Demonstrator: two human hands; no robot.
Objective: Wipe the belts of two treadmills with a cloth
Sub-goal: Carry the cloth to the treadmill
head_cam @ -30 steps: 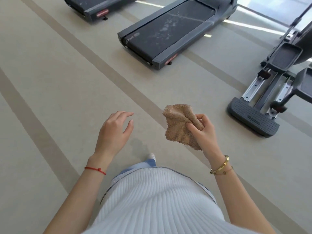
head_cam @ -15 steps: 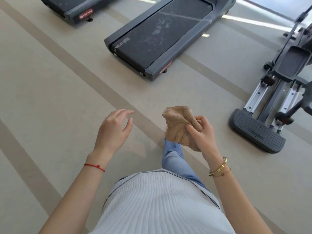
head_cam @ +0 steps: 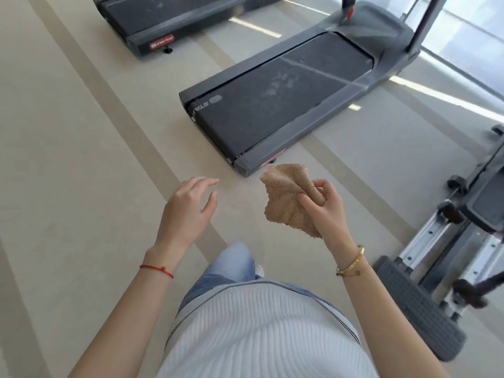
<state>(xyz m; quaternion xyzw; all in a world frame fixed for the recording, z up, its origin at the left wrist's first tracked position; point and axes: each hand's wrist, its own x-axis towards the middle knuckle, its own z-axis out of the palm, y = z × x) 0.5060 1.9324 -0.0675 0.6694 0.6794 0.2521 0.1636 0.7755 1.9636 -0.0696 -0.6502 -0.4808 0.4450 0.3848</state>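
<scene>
2 treadmills lie ahead on the floor (head_cam: 81, 132), and neither belt looks wiped yet. The nearer treadmill (head_cam: 395, 42) fills the upper middle of the frame, and its belt (head_cam: 278, 91) shows pale dusty smudges near the middle. The belt's long axis runs diagonally, from the rear end just above the hands up toward the motor cover at the upper right. The second treadmill (head_cam: 152, 42) sits in the upper left corner, well apart from both hands.

The right hand (head_cam: 327, 211) holds a tan cloth (head_cam: 286, 197) in the air, thumb and curled fingers pinching a bunched fold while the rest of the cloth hangs loose below and to the left. The cloth touches nothing else; in the picture its top edge sits just below the rear corner of the nearer treadmill. The left hand (head_cam: 188, 211) is empty, fingers loosely spread and slightly bent, hovering over the floor left of the cloth.

The right hand is the nearer one to the belt. The belt lies up and forward of its fingers, so the coming move probably calls for a forward reach and a bend down, then strokes along that diagonal. An elliptical machine (head_cam: 425, 304) stands at the right edge.
</scene>
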